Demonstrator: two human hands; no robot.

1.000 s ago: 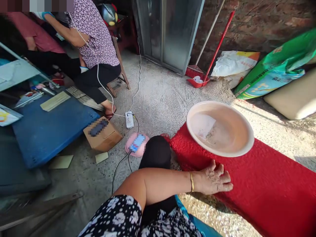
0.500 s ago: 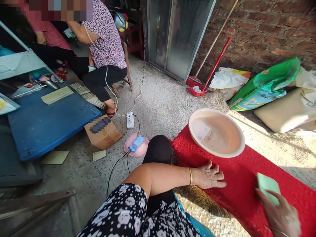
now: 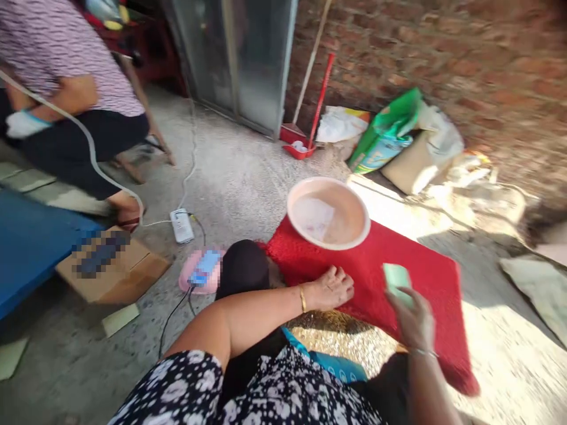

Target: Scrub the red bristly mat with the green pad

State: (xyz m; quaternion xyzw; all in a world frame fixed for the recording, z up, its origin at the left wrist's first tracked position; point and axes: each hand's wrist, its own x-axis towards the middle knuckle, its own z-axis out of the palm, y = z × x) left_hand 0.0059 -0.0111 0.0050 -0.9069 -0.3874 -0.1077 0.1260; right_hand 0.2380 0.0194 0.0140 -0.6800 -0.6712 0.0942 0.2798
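A red cloth (image 3: 436, 283) with a rough pile lies over a low bench or board in front of me. My left hand (image 3: 331, 289) rests palm down on its near edge, fingers apart and slightly bent, holding nothing; a gold bangle circles the wrist. Over the right part of the cloth, my right hand (image 3: 411, 316) grips a pale green rectangular block (image 3: 396, 277), possibly a brush or sponge; its underside is hidden. Beyond my left hand, a peach-coloured basin (image 3: 349, 218) stands on the far left end of the cloth.
To the left are a cardboard box (image 3: 133, 260), a power strip (image 3: 182, 226) with cables, and a blue table (image 3: 39, 242). Another person (image 3: 110, 82) sits on a chair behind them. A red dustpan (image 3: 297, 141) and sacks (image 3: 411, 156) line the brick wall.
The view has swung right, showing the cloth's right end. My right hand has lifted the green block slightly and shifted it; my left hand stays on the cloth with its fingers drawn in a little.
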